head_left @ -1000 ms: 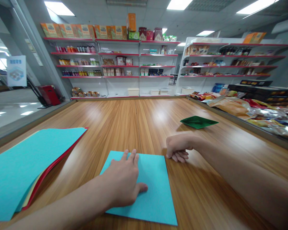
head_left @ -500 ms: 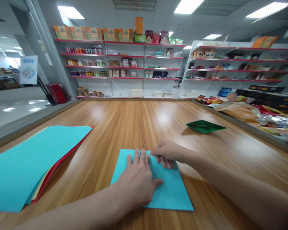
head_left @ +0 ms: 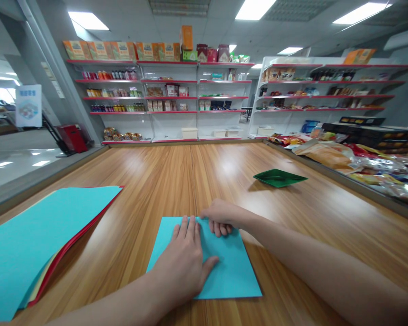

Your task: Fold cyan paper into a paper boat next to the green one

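A turquoise sheet of paper [head_left: 234, 267] lies flat on the wooden table in front of me. My left hand [head_left: 182, 262] rests palm down on it, fingers stretched toward the far edge and thumb out to the right. Close beside those fingertips, my right hand [head_left: 221, 217] is closed at the far edge, its index fingertip touching the paper there and the other fingers curled under. Its thumb is hidden. To the left lies a stack of coloured paper [head_left: 54, 226], turquoise on top, with yellow and red edges showing below.
A folded green paper piece [head_left: 279, 178] sits open-topped on the table at the right. Packaged snacks [head_left: 340, 158] pile up beyond the table's right rim. Stocked shelves [head_left: 170, 81] line the back, and a red box [head_left: 72, 138] stands on the floor at the left.
The whole view has shifted, so everything appears farther left. My right hand has slid slightly left along the paper's far edge, closer to my left fingertips. The left hand stays on the paper.
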